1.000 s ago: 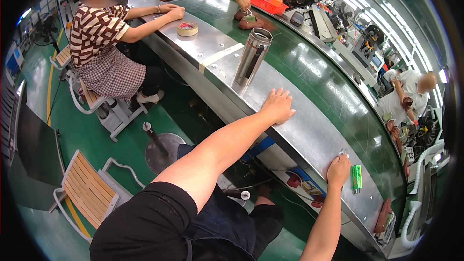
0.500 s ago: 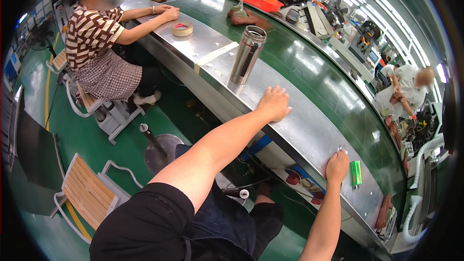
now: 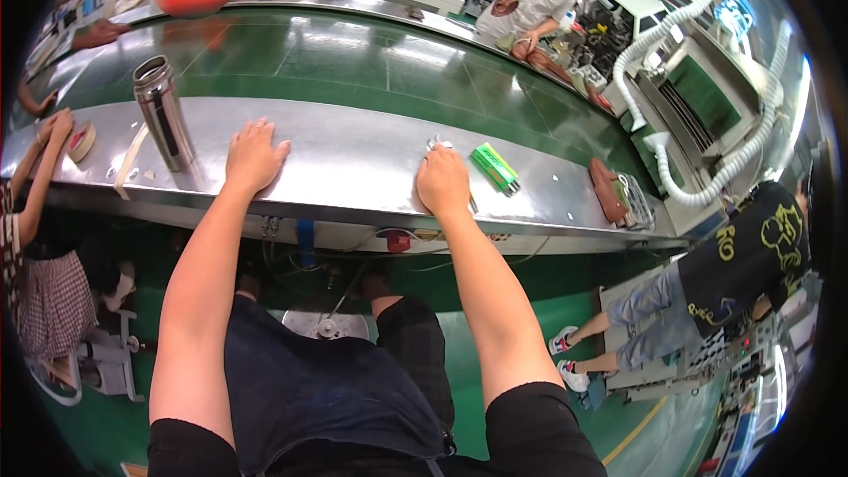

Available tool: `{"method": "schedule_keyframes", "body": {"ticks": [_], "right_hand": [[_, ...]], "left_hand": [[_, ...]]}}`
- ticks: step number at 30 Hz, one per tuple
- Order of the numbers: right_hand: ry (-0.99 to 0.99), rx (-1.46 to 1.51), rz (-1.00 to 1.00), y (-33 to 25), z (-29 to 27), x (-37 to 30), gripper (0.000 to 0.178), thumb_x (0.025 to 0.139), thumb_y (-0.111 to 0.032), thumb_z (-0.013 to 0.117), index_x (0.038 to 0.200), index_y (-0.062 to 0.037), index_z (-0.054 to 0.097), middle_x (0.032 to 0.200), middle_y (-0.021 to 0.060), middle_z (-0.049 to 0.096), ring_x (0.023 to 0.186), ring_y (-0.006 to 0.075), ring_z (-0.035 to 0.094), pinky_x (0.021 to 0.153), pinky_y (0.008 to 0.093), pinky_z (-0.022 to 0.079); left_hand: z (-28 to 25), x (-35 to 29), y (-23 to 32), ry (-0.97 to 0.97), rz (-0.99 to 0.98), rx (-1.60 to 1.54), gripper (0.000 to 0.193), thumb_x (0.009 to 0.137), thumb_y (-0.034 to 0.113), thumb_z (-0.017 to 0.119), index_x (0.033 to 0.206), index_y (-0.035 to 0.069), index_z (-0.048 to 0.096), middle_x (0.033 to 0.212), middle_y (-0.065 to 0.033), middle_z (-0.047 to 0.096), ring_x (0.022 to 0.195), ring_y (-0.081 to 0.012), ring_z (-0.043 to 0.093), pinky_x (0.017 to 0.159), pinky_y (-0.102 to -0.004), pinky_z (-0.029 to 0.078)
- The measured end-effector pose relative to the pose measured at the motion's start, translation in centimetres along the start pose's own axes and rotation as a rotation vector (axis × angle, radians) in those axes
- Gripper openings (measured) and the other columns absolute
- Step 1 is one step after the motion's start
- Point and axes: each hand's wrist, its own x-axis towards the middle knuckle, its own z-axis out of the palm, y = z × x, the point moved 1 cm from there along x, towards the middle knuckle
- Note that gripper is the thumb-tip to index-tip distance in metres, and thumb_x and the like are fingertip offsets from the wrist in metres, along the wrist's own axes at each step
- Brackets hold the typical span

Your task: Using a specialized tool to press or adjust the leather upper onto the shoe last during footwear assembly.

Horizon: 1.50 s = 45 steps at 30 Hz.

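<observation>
Left hand (image 3: 254, 159) lies flat; right hand (image 3: 444, 180) curls around a slim silver metal tool (image 3: 436, 141), probably light, stiff, best gripped mid-length

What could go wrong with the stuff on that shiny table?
The tall metal flask stands beside the left hand, so a bump might tip it. Its top looks open, so anything inside could spill. The green box lies near the right hand and could get nudged away.
</observation>
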Motion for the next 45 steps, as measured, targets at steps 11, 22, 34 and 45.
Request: {"method": "schedule_keyframes", "body": {"ticks": [11,22,34,45], "right_hand": [[-0.057,-0.021,0.055,0.12,-0.07,-0.03,0.022,0.092,-0.017,0.06,0.097,-0.0002,0.074,0.124,0.0183,0.071,0.117,0.038,0.064,0.097,0.0506,0.052],[-0.058,-0.006,0.067,0.12,0.07,-0.06,0.022,0.093,-0.018,0.06,0.095,0.0,0.073,0.126,0.0162,0.07,0.12,0.0365,0.062,0.096,0.0519,0.05],[-0.083,-0.007,0.087,0.0,-0.1,-0.08,0.022,0.093,-0.018,0.06,0.095,-0.0009,0.073,0.126,0.0137,0.068,0.12,0.0351,0.061,0.095,0.0515,0.05],[-0.094,-0.016,0.077,0.01,-0.21,0.0,0.022,0.092,-0.018,0.059,0.096,-0.001,0.073,0.125,0.0139,0.069,0.122,0.0345,0.06,0.097,0.051,0.049]], "left_hand": [[-0.03,0.13,0.16,-0.014,-0.021,0.0,0.062,0.1,0.044,0.057,0.147,0.003,0.055,0.162,-0.0159,0.044,0.154,-0.0338,0.033,0.126,-0.0488,0.024],[-0.37,-0.11,0.63,-0.03,-0.046,0.023,0.063,0.101,0.045,0.056,0.149,0.003,0.053,0.163,-0.016,0.043,0.154,-0.0344,0.032,0.126,-0.0501,0.025],[-0.21,-0.06,0.52,-0.037,-0.052,0.024,0.063,0.102,0.045,0.056,0.15,0.004,0.052,0.163,-0.0148,0.043,0.154,-0.0334,0.032,0.126,-0.049,0.024],[0.16,0.17,0.21,-0.012,-0.016,0.031,0.063,0.101,0.044,0.057,0.149,0.003,0.052,0.162,-0.0158,0.044,0.153,-0.0345,0.034,0.125,-0.0495,0.026]]}}
